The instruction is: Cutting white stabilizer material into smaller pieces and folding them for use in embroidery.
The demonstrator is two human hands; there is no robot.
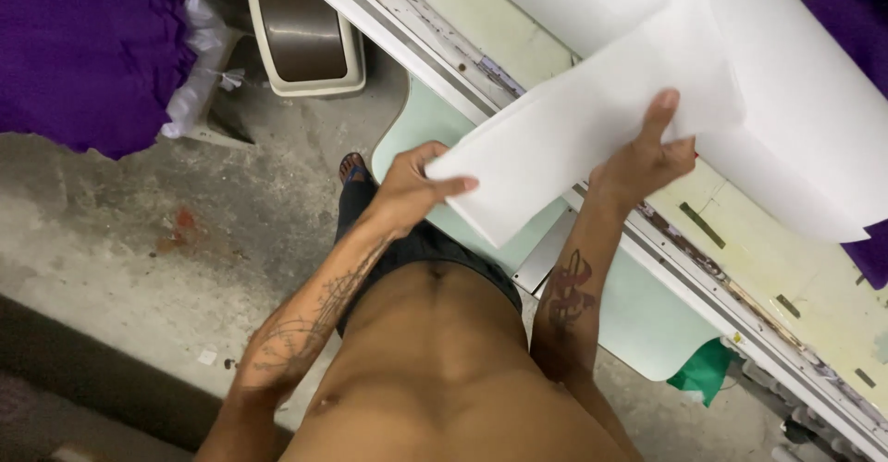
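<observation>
Both grips closed on white sheet: my left hand at corner, right hand at edge, over counter.

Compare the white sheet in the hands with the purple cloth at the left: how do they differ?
The sheet is white; the cloth is purple. The sheet looks flat and stiff; the cloth hangs in soft folds. The left hand and right hand grip the sheet over the table; no hand touches the cloth.
</observation>
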